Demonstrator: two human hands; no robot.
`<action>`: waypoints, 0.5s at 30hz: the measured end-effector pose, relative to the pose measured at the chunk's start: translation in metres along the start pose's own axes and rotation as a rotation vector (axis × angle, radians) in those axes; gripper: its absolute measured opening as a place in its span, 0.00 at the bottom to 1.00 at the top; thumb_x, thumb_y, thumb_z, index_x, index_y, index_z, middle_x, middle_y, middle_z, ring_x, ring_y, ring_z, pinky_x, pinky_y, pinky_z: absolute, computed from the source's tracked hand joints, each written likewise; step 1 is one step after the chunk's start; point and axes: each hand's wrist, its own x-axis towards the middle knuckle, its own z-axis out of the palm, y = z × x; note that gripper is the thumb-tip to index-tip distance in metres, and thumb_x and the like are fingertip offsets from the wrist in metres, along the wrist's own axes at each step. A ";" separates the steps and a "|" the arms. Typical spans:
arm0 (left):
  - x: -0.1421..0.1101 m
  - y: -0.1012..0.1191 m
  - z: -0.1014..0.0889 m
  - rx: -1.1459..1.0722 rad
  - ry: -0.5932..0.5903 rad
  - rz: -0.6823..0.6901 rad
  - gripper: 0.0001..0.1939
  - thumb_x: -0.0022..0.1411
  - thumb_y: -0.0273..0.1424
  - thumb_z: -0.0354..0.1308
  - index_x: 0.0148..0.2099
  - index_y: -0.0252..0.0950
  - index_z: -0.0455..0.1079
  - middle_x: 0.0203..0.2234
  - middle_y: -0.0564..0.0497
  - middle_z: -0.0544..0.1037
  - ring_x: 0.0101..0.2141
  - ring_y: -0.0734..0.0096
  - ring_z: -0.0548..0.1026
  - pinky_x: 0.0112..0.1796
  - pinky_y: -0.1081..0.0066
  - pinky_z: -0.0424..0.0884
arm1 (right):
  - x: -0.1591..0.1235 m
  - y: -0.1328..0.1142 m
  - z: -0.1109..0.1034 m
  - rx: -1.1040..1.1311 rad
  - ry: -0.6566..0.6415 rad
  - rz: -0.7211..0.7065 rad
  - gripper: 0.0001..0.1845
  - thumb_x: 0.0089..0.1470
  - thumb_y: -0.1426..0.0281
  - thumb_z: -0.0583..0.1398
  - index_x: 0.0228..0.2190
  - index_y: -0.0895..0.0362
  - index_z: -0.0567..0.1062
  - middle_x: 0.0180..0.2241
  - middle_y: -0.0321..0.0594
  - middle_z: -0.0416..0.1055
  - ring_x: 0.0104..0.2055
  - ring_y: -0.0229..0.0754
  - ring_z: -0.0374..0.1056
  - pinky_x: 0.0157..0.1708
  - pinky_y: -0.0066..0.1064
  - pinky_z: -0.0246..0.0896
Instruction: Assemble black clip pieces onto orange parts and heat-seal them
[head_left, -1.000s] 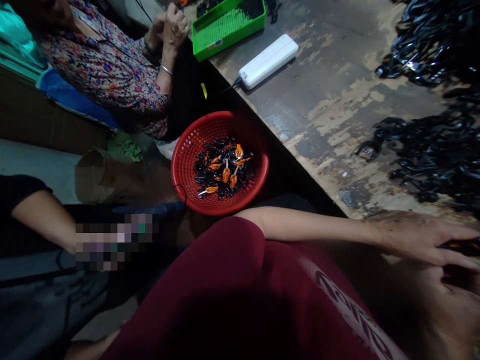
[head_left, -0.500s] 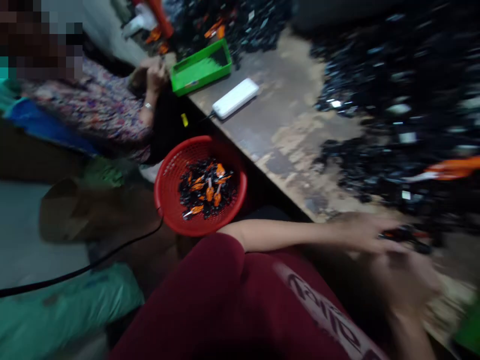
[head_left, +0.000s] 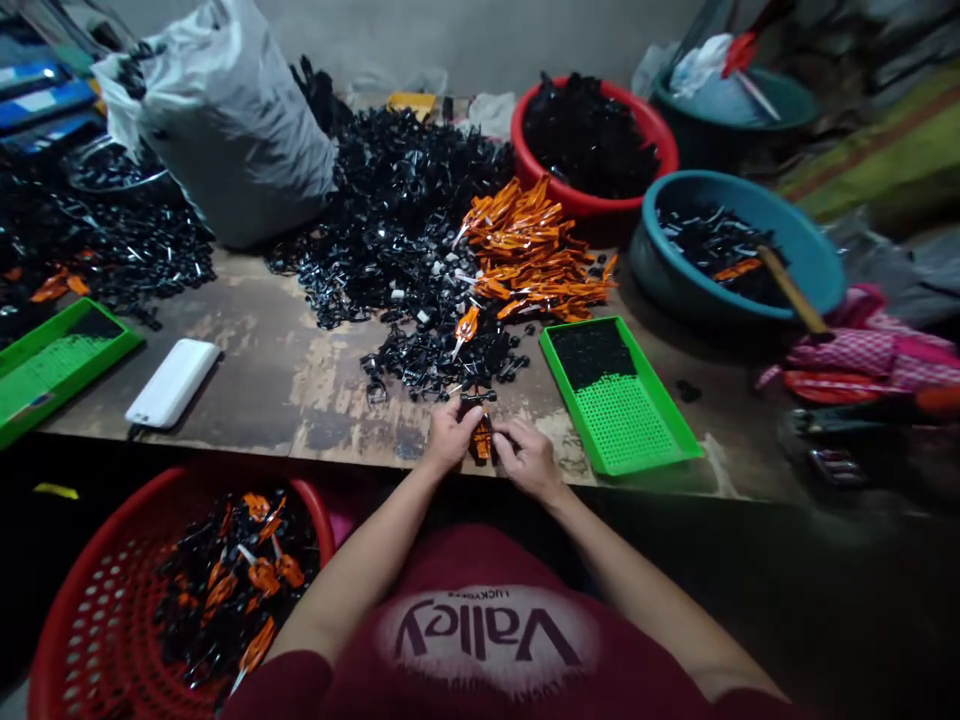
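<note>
My left hand (head_left: pixel 448 437) is closed on a small black-and-orange plastic part (head_left: pixel 482 442) near the table's front edge, with the thumb lying over its upper end. From the other side, my right hand (head_left: pixel 529 460) has its fingers pinched together at the part's right edge; what the fingertips hold there is too small to make out. Just beyond my hands is a loose pile of black plastic pieces (head_left: pixel 420 360), with one orange piece with a white tip (head_left: pixel 466 328) on it. A green tray (head_left: pixel 637 430) partly filled with small black pieces stands right of my right hand.
Behind lie a large black heap (head_left: pixel 405 200) and orange pieces (head_left: pixel 536 250). A white sack (head_left: pixel 240 150), a red tub (head_left: pixel 540 182) and a blue basin (head_left: pixel 652 265) stand around them. Left are a white power bank-like box (head_left: pixel 174 383), another green tray (head_left: pixel 112 345) and a red basket (head_left: pixel 82 560) below.
The view has swung from the left side, where a seated co-worker showed, to the table in front of me. Both my hands are still together at the small part.
</note>
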 end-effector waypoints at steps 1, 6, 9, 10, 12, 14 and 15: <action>0.001 0.000 0.000 -0.023 0.004 -0.018 0.11 0.49 0.37 0.59 0.30 0.33 0.69 0.22 0.54 0.72 0.23 0.78 0.68 0.26 0.76 0.66 | 0.000 0.000 -0.001 0.024 0.001 -0.002 0.11 0.57 0.70 0.50 0.31 0.58 0.72 0.26 0.40 0.68 0.29 0.40 0.64 0.29 0.30 0.59; 0.004 -0.002 -0.002 -0.103 -0.017 -0.108 0.14 0.48 0.40 0.60 0.28 0.34 0.66 0.16 0.58 0.66 0.13 0.83 0.60 0.15 0.79 0.58 | 0.002 0.000 -0.003 0.046 -0.008 -0.013 0.14 0.58 0.69 0.49 0.30 0.59 0.73 0.24 0.40 0.66 0.27 0.40 0.63 0.28 0.31 0.57; 0.004 -0.001 -0.002 -0.133 0.005 -0.113 0.14 0.47 0.39 0.61 0.28 0.34 0.66 0.15 0.58 0.66 0.13 0.82 0.61 0.14 0.79 0.59 | 0.001 0.001 -0.003 0.050 -0.024 -0.003 0.14 0.58 0.69 0.49 0.30 0.59 0.73 0.25 0.41 0.67 0.28 0.40 0.63 0.29 0.31 0.57; 0.004 0.000 -0.002 -0.143 0.012 -0.119 0.14 0.46 0.39 0.61 0.28 0.34 0.66 0.15 0.58 0.67 0.13 0.82 0.62 0.14 0.79 0.59 | 0.001 0.001 -0.003 0.063 -0.028 0.004 0.15 0.59 0.69 0.49 0.30 0.59 0.73 0.26 0.41 0.68 0.28 0.40 0.63 0.30 0.32 0.58; 0.005 0.001 -0.002 -0.160 0.023 -0.133 0.14 0.46 0.38 0.62 0.28 0.34 0.65 0.15 0.58 0.67 0.13 0.82 0.62 0.14 0.79 0.60 | 0.000 0.002 -0.003 0.096 -0.041 0.022 0.15 0.59 0.69 0.48 0.32 0.58 0.73 0.28 0.42 0.70 0.30 0.40 0.64 0.32 0.32 0.59; 0.005 0.003 -0.001 -0.173 0.040 -0.144 0.14 0.46 0.38 0.62 0.28 0.34 0.65 0.15 0.57 0.67 0.13 0.82 0.62 0.14 0.79 0.60 | -0.001 0.003 -0.002 0.126 -0.055 0.046 0.15 0.60 0.68 0.48 0.33 0.58 0.73 0.30 0.42 0.70 0.32 0.40 0.65 0.34 0.31 0.59; 0.005 0.004 -0.001 -0.178 0.051 -0.150 0.13 0.46 0.38 0.62 0.28 0.34 0.65 0.15 0.57 0.67 0.13 0.82 0.62 0.14 0.79 0.60 | -0.001 0.004 -0.002 0.136 -0.059 0.056 0.15 0.60 0.68 0.48 0.33 0.58 0.73 0.31 0.43 0.71 0.33 0.40 0.65 0.34 0.31 0.60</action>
